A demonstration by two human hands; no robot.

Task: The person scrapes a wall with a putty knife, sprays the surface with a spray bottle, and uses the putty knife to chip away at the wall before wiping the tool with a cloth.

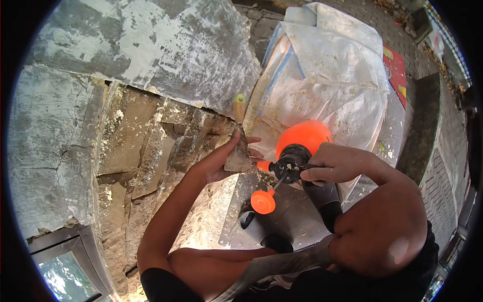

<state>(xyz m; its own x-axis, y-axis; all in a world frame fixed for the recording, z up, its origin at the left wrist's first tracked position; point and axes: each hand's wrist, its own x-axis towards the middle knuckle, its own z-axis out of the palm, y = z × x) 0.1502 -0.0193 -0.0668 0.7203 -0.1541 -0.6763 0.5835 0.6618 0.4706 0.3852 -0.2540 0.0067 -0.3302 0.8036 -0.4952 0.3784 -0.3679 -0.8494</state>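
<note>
My left hand (pixel 221 160) holds a scraper (pixel 238 151) by its dirty, flared metal blade. The thumb lies along the blade's edge and the other fingers are behind it. The scraper's worn yellow-green handle (pixel 239 103) points away from me. My right hand (pixel 334 163) is closed around the black top of an orange pump sprayer (pixel 304 137). Its orange nozzle (pixel 263 165) faces the blade at close range. The round orange pump knob (pixel 262 201) sticks out towards me on a metal rod. The sprayer's lower body is partly hidden by its top.
On the left stands a wall with peeling grey plaster (pixel 186 50) and an exposed brown section (pixel 131 136). A window (pixel 68 272) is at lower left. Dusty white sheeting (pixel 332 70) covers something ahead. A low concrete edge (pixel 422 121) runs along the right.
</note>
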